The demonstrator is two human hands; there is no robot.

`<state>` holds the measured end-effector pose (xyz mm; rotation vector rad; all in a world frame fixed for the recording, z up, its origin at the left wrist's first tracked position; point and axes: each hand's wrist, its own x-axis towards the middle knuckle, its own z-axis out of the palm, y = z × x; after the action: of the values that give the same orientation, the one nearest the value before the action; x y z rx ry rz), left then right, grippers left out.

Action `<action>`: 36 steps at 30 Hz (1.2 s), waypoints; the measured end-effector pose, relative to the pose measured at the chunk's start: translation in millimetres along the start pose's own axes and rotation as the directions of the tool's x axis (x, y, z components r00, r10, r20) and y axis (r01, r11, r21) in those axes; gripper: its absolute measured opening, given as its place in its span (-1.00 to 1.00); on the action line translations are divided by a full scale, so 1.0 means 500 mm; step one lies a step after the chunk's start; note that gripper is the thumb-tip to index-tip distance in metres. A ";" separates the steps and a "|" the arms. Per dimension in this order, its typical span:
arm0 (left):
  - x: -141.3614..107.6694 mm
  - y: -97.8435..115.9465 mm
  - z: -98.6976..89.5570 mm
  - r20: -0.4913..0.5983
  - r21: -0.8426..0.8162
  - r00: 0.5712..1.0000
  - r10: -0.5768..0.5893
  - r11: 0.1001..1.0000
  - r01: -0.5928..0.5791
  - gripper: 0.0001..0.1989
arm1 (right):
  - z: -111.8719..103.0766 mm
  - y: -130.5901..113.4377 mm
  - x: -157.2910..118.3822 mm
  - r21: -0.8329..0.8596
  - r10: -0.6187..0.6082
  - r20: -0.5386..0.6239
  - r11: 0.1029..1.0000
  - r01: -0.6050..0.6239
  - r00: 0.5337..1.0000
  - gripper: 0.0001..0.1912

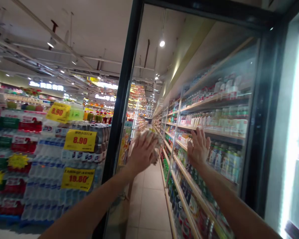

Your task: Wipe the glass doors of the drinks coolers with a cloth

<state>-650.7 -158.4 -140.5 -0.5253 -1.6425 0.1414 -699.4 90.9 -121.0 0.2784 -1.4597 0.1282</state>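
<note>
A tall glass door point(144, 209) with a black frame point(123, 83) stands in front of me. My left hand point(142, 151) presses a crumpled, light-coloured cloth point(153, 141) against the glass, its fingers bent over it. Part of the cloth is hidden behind those fingers. To the right, my right hand point(198, 147) is raised at the pane with fingers spread and nothing in it. Whether its palm touches the glass, I cannot tell.
Shelves of bottled drinks point(214, 122) show in the glass. On the left stand stacked packs of bottles point(46, 176) with yellow price signs point(79, 140). A bright light strip point(292, 132) runs down the cooler's side at far right. Ceiling lamps hang overhead.
</note>
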 end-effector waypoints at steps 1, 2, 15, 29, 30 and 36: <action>-0.009 0.018 0.006 0.053 -0.012 0.988 0.146 0.989 -0.146 -0.55 | -0.001 0.001 0.000 -0.006 -0.008 0.020 1.000 0.008 1.000 -0.50; -0.015 0.032 0.011 0.095 -0.029 0.956 0.278 0.961 -0.276 -0.55 | -0.002 0.002 -0.001 -0.012 -0.019 0.040 1.000 0.019 0.999 -0.49; 0.099 0.016 -0.009 -0.047 0.026 0.997 -0.066 0.997 0.067 -0.54 | -0.023 0.074 -0.042 -0.032 0.277 -0.010 0.960 -0.278 0.961 -0.45; 0.229 0.081 0.023 -0.124 -0.071 0.971 -0.204 0.978 0.197 -0.54 | -0.018 0.077 -0.044 -0.015 0.271 -0.014 0.963 -0.271 0.963 -0.49; 0.216 0.095 0.028 -0.098 -0.067 0.985 -0.140 0.989 0.134 -0.54 | -0.017 0.077 -0.044 -0.012 0.268 -0.014 0.963 -0.269 0.963 -0.49; 0.160 0.178 0.077 0.092 -0.131 0.868 0.488 0.870 -0.476 -0.54 | -0.010 0.082 -0.049 0.008 0.259 -0.019 0.966 -0.259 0.966 -0.49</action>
<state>-669.2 -38.3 -108.5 -1.0239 -1.6128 0.4695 -707.7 133.5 -141.4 0.0885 -1.4714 0.3457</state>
